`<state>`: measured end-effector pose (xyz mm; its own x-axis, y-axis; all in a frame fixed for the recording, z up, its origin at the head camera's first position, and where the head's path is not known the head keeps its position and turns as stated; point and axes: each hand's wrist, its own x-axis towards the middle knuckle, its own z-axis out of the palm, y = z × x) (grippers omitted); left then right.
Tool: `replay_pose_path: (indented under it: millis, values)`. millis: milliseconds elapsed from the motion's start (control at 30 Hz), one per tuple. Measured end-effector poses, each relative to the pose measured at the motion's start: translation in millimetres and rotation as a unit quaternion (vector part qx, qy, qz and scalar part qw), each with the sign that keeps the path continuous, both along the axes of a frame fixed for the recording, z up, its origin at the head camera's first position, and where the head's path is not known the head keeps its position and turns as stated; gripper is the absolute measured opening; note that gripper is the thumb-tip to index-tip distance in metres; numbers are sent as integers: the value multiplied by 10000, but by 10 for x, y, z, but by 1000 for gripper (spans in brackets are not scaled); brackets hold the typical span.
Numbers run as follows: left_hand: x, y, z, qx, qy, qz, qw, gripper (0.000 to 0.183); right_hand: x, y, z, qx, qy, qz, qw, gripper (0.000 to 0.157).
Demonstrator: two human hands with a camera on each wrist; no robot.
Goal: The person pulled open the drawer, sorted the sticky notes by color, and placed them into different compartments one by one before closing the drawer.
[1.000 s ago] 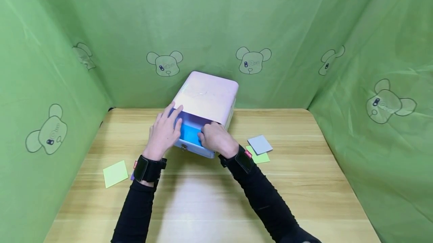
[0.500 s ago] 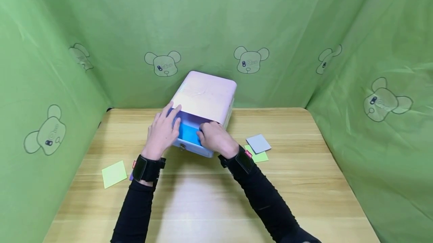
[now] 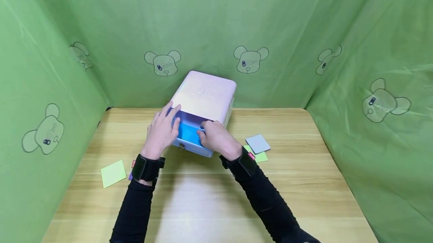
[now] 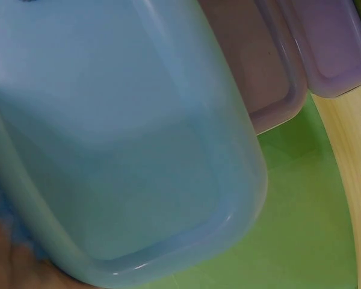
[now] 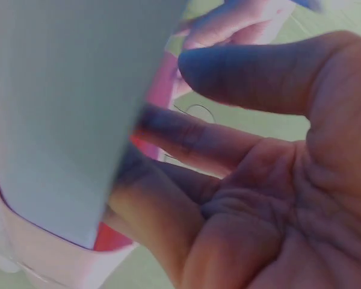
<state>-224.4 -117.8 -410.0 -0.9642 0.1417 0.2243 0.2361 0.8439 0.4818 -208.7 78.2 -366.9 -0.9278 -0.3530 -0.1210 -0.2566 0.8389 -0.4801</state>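
A small cabinet with a pale pink top point(image 3: 206, 94) stands at the table's back edge, its blue drawer point(image 3: 188, 133) pulled out toward me. My left hand point(image 3: 160, 134) rests over the left upper edge of the cabinet and drawer, fingers straight and spread. On the other side my right hand point(image 3: 218, 137) reaches over the drawer's right wall. In the right wrist view its thumb point(image 5: 246, 75) stands straight and apart, while the fingertips vanish behind a pale panel point(image 5: 60, 120). The left wrist view is filled by a rounded blue panel point(image 4: 138, 90), with purple panels point(image 4: 331, 42) beside it.
A grey square point(image 3: 258, 144) overlaps a green square point(image 3: 262, 157) right of the cabinet. Another green square point(image 3: 113, 174) lies at left, and a purple piece point(image 3: 130, 175) peeks out by my left wrist. Green cloth walls point(image 3: 216, 17) surround the wooden table point(image 3: 203, 205).
My right wrist has shifted slightly right and its thumb stands a little farther from the fingers. The left hand, cabinet and drawer stay put; the head view drifts slightly.
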Motion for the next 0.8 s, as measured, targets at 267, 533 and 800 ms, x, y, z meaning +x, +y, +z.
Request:
replay_pose_path:
  millis: [267, 533, 800]
  values:
    - [-5, -19, -3, 14, -47, -24, 10000, 49, 123, 72, 225, -695, 1183, 424, 9896, 48]
    - [5, -5, -3, 18, -12, -4, 10000, 48, 141, 125, 183, 530, 1200, 685, 9890, 123]
    - [6, 0, -23, 18, 172, 21, 9998, 47, 72, 180, 77, 1094, 875, 710, 9876, 133]
